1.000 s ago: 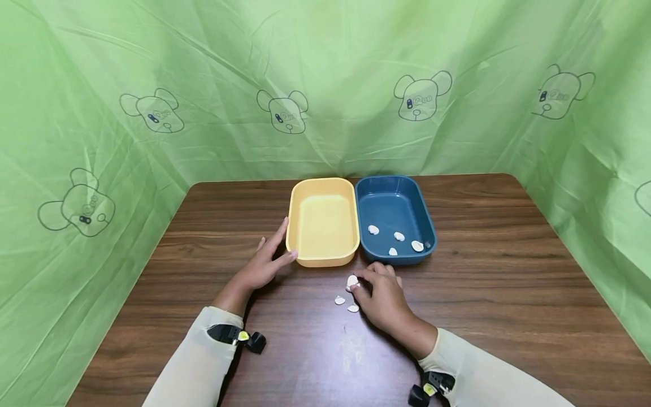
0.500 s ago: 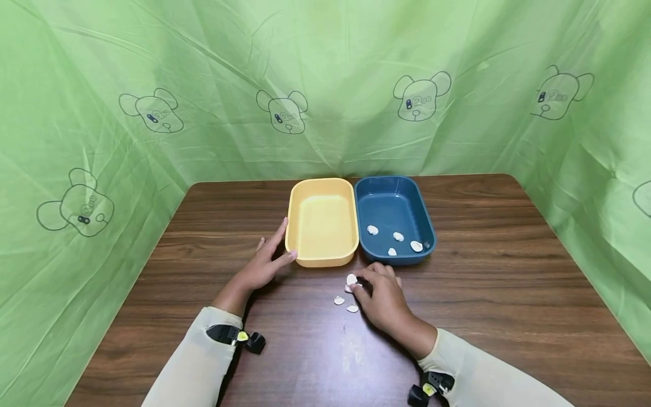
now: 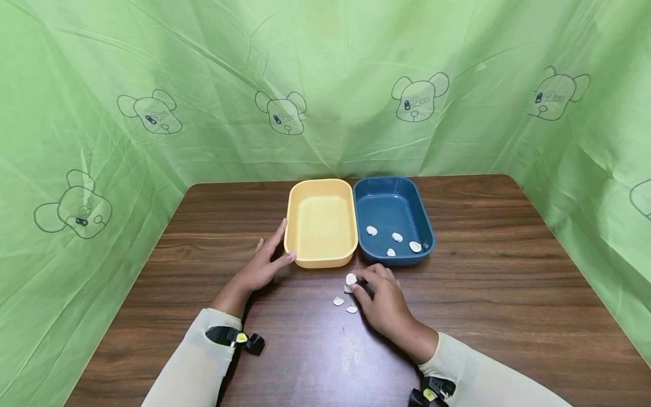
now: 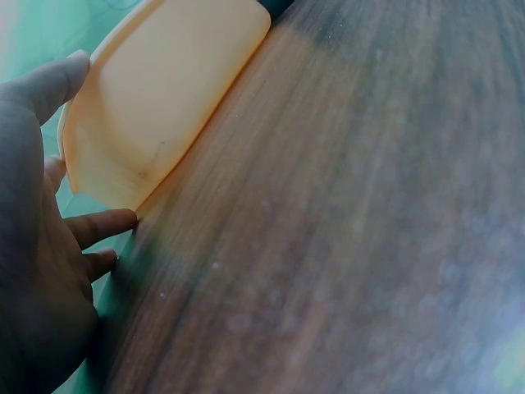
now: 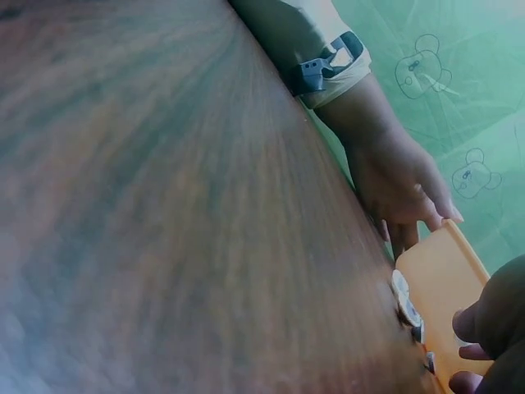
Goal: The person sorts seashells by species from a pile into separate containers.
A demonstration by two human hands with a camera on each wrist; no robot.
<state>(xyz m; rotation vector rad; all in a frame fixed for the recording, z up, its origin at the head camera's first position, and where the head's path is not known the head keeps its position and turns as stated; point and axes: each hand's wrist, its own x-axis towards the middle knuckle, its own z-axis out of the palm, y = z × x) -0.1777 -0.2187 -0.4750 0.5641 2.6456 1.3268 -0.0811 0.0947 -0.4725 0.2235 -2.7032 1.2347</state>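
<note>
Green cloth (image 3: 330, 51) printed with cartoon faces is hanging along the far, left and right sides of a brown wood-grain table (image 3: 508, 294). At the far edge 2 trays are standing side by side: a yellow tray (image 3: 325, 226) left, a blue tray (image 3: 389, 206) right. From the near side, a left hand (image 3: 259, 269) and a right hand (image 3: 385, 299) are reaching in. 4 white shells (image 3: 397, 237) are lying in the blue tray's near half; 2 loose shells (image 3: 338, 302) are lying on the table, nearer. The left hand is spreading its fingers, touching the yellow tray's near-left side. Just nearer than the trays, the right thumb and index finger are pinching 1 pale shell (image 3: 351, 279).
</note>
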